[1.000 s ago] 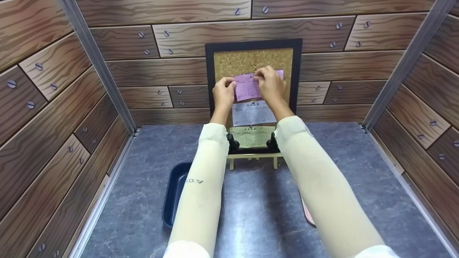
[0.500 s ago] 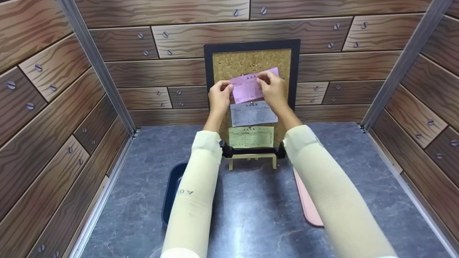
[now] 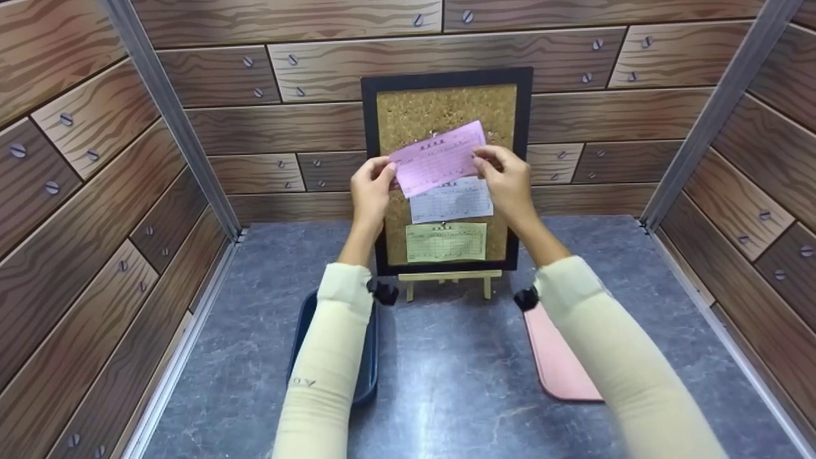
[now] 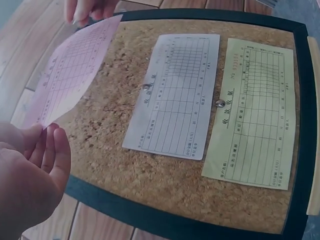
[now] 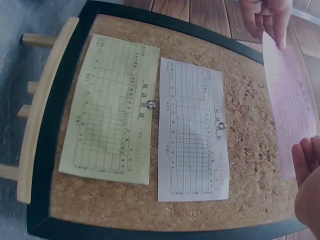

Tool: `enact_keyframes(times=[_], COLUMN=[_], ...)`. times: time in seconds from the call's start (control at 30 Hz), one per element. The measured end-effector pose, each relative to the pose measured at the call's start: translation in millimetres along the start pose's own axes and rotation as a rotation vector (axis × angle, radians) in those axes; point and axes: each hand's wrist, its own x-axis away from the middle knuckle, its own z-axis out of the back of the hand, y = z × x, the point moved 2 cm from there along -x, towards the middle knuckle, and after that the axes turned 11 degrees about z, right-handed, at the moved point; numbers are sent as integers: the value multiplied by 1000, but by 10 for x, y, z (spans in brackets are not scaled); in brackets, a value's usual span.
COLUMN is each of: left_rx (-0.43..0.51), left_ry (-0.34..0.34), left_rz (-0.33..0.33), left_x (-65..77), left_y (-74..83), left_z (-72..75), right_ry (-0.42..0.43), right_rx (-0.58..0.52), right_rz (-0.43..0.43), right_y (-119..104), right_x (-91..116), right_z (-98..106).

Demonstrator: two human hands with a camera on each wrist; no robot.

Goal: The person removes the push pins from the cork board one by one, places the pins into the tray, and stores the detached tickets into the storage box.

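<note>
A pink printed receipt slip (image 3: 437,159) is held tilted in front of the framed corkboard (image 3: 446,105), its right end higher. My left hand (image 3: 371,191) pinches its left edge between thumb and fingers. At the opposite end, my right hand (image 3: 509,182) pinches the right edge. The left wrist view shows a small shiny bit (image 4: 74,22) at the right fingertips, too small to make out. A white receipt slip (image 4: 172,95) and a yellow-green one (image 4: 252,115) lie flat on the cork, each with a clear push pin (image 4: 220,104) at its upper edge.
A small wooden easel (image 3: 449,276) supports the board. On the grey tabletop, a dark blue tray (image 3: 366,376) stands partly under the left sleeve, and a pink tray (image 3: 561,363) partly under the right one. Wood-patterned walls (image 3: 306,127) enclose the table.
Both hands have drawn the pink slip away from the cork, down and toward me. It has become more tilted and now overlaps the top of the white slip.
</note>
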Motion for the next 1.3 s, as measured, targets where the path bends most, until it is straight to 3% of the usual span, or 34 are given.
enact_keyframes(times=[0.33, 0.57, 0.73, 0.97, 1.2, 1.3], left_rx=[101, 151, 157, 152, 124, 111], left_ry=[34, 62, 76, 107, 165, 189], left_rz=[12, -4, 6, 36, 67, 89], left_x=[320, 583, 771, 1061, 1299, 1383], left_y=[-106, -215, -310, -469, -635, -694], left_z=[328, 635, 863, 1161, 1436, 1531], right_ry=[37, 54, 66, 71, 55, 49], right_rx=[-35, -71, -17, 32, 74, 104], right_rz=[2, -49, -82, -197, -243, -262], right_y=[-121, -97, -44, 55, -143, -123], right_x=[376, 672, 892, 1211, 1455, 1556], right_z=[328, 583, 768, 1004, 1140, 1199])
